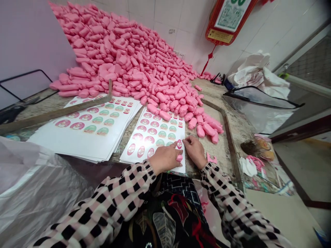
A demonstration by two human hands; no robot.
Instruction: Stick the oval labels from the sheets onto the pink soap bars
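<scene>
A sheet of stickers (pixel 141 137) with pink and green oval labels lies in front of me, on the bench. My left hand (pixel 167 157) rests on its lower right part, curled around a small pink plastic bottle (pixel 179 158) that shows between the fingers. The left index fingertip reaches a pink-and-white oval sticker (pixel 179 144) near the sheet's right edge. On the other side of that sticker, my right hand (pixel 194 151) has thumb and forefinger pinched together at the sheet's edge; whether they grip the sticker cannot be seen.
A large heap of pink bottles (pixel 124 55) rises behind the sheets. Left of me lies a stack of sticker sheets (pixel 77 141) under a wooden strip (pixel 57 113). Another wooden strip (pixel 230 141) borders the right side. A pink plastic piece (pixel 211 158) sits beside my right wrist.
</scene>
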